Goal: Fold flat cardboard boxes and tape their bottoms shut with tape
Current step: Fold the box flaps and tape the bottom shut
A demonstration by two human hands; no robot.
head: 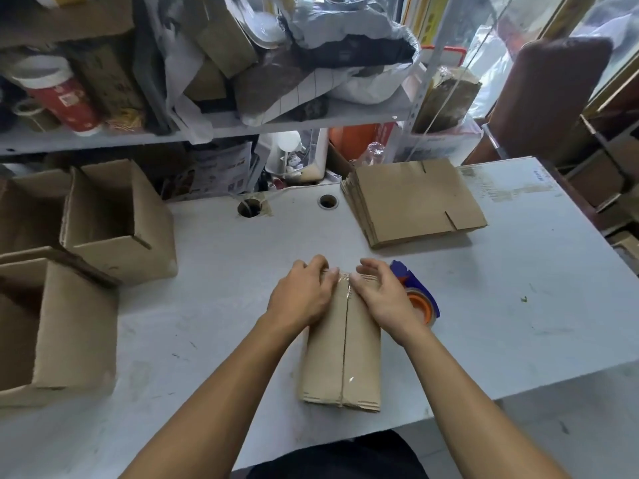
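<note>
1. A pale grey desk (518, 288) fills the middle and lower part of the frame. It has scuff marks, old bits of tape near its upper right corner, and two round holes (249, 207) near its top edge.
2. Above the desk, across the top of the frame, a white shelf (103, 138) is packed with bags, cardboard and a red and white jar (58, 95).
3. At the upper right of the frame stands a brown chair back (546, 98).
4. On the left side of the frame sit open boxes (117, 223) with their tops up; one is on the desk and a bigger one is at the lower left.
5. A stack of flat boxes (415, 202) lies on the desk, right of the middle and higher up.
6. The box (342, 344) being worked on stands in the middle of the frame, its bottom flaps facing up and closed. Clear shiny tape (346, 305) runs along the seam between the two flaps.
7. The left hand (304, 295) lies on the top left part of the box, its fingers curled over the far edge.
8. The right hand (380, 295) lies on the top right part, its fingers bent down at the far edge, pressing there too.
9. Both hands sit close on each side of the taped seam, almost touching.
10. A blue and orange tape dispenser (418, 295) lies on the desk just right of the right hand, partly hidden by it.
</note>
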